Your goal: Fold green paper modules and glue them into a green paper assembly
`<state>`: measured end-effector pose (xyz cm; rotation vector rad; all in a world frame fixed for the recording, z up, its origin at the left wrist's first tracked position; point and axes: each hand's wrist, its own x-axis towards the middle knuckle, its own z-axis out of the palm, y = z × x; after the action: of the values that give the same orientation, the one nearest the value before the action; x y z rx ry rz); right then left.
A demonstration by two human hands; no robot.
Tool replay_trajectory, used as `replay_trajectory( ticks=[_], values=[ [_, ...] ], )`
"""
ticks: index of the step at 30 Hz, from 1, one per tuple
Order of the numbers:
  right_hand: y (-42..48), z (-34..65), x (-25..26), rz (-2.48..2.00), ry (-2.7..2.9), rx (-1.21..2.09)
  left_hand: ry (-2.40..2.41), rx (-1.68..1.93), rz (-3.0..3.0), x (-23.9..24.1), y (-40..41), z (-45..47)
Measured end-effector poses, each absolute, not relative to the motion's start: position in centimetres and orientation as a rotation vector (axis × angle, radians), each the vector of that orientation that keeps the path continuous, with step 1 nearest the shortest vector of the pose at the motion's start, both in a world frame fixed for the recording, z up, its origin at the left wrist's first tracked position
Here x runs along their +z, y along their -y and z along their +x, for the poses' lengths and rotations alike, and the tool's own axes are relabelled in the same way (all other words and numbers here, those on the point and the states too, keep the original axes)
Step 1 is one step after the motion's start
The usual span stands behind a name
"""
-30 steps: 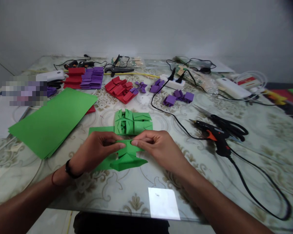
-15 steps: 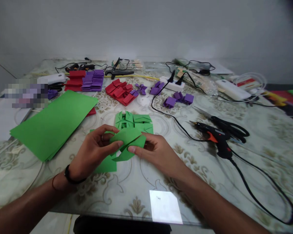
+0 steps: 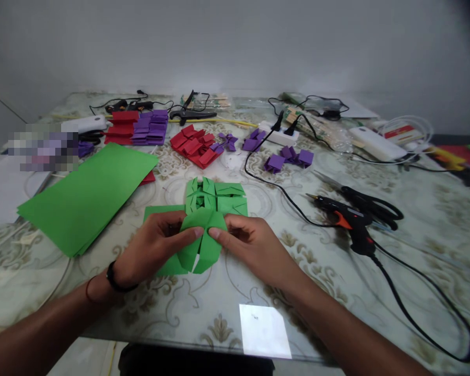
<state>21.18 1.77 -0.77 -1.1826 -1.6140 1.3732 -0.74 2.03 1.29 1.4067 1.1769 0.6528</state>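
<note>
A folded piece of green paper (image 3: 203, 248) is pinched between both my hands, with a slit running down its middle toward me. My left hand (image 3: 159, 241) grips its left side, thumb on top and fingers behind. On its right side, my right hand (image 3: 250, 243) holds it the same way, the two thumbs almost meeting at the slit. Just beyond lie several folded green paper pieces (image 3: 231, 196) set side by side. Beneath my left hand, a flat green sheet (image 3: 168, 267) rests on the table, partly covered.
Green sheets (image 3: 90, 196) are stacked at left. Red folded pieces (image 3: 194, 146) and purple folded pieces (image 3: 274, 163) lie farther back. At right are a glue gun (image 3: 342, 216), its cord looping forward, and scissors (image 3: 370, 203). A white power strip (image 3: 280, 136) sits behind.
Both hands have turned the green paper so that its slit, slanted before, now points toward me. My thumbs have come closer together over it.
</note>
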Motion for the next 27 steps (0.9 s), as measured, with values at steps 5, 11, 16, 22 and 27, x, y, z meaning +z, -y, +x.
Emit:
replay_trajectory(
  ticks=[5,11,16,22,27],
  values=[
    [-1.75,21.19,-0.40,-1.200,1.646,1.467,-1.212,0.639,1.495,0.97,-1.97,-0.80],
    [-1.62,20.92,-0.38,-1.199,1.614,1.416,-1.257,0.693,1.519,0.81,-1.89,-0.90],
    [-1.49,21.13,-0.45,-1.199,1.644,1.379,-1.246,0.643,1.490,0.79,-1.95,-0.89],
    [-1.32,20.83,-0.19,-1.196,1.628,1.338,-1.202,0.659,1.455,0.80,-1.97,-0.87],
    [-1.12,20.58,-0.21,-1.193,1.641,1.286,-1.134,0.606,1.402,0.35,-2.13,-0.92]
  ],
)
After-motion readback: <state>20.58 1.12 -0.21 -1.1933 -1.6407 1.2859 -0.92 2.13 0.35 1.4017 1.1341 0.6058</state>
